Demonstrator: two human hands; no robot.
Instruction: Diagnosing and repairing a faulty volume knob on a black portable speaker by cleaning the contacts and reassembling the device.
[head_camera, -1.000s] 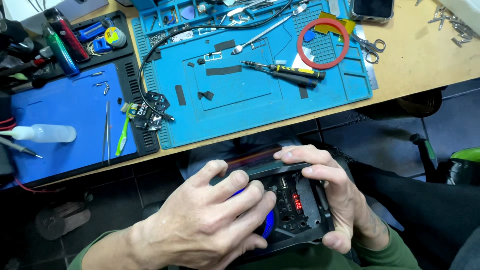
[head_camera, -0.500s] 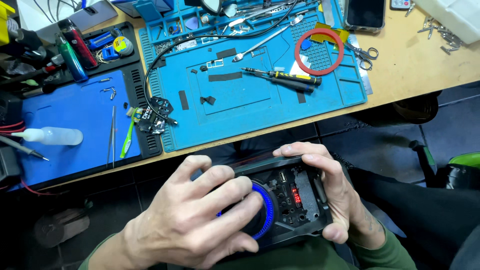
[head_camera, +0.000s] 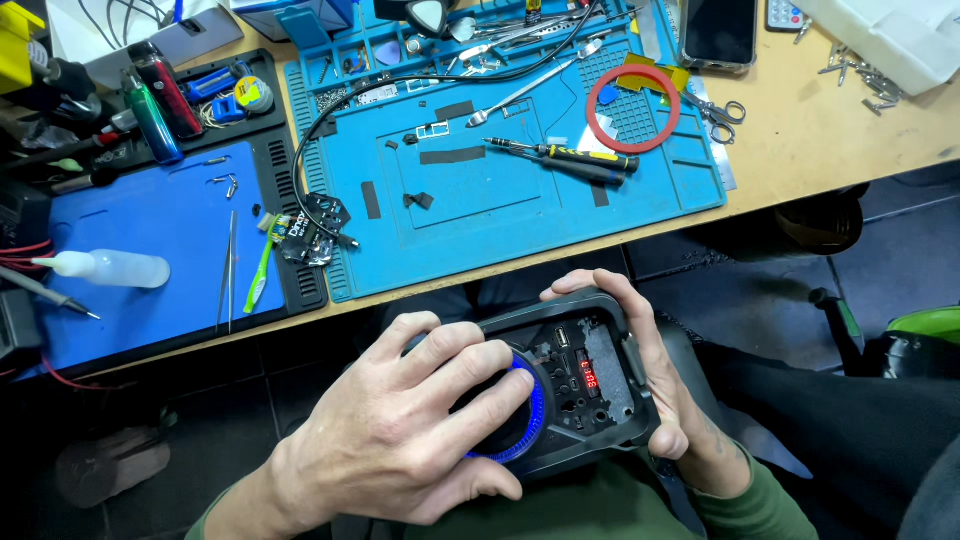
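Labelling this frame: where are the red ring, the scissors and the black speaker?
red ring (head_camera: 600, 128), head view, left side of band
scissors (head_camera: 726, 108), head view, handle loop
black speaker (head_camera: 612, 385), head view, front panel

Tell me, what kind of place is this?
Probably an electronics repair bench: a blue repair mat with a screwdriver on it, tweezers nearby, and a small black speaker with its lights glowing.

mat (head_camera: 500, 215) centre mostly bare: open approach between tape strips (head_camera: 452, 155) and front edge. screwdrivers (head_camera: 570, 158) and red ring (head_camera: 633, 108) block its right side; cable (head_camera: 330, 120) and small board (head_camera: 315, 232) the left. tweezers (head_camera: 231, 270) and bottle (head_camera: 110, 268) crowd the dark blue pad (head_camera: 150, 300).
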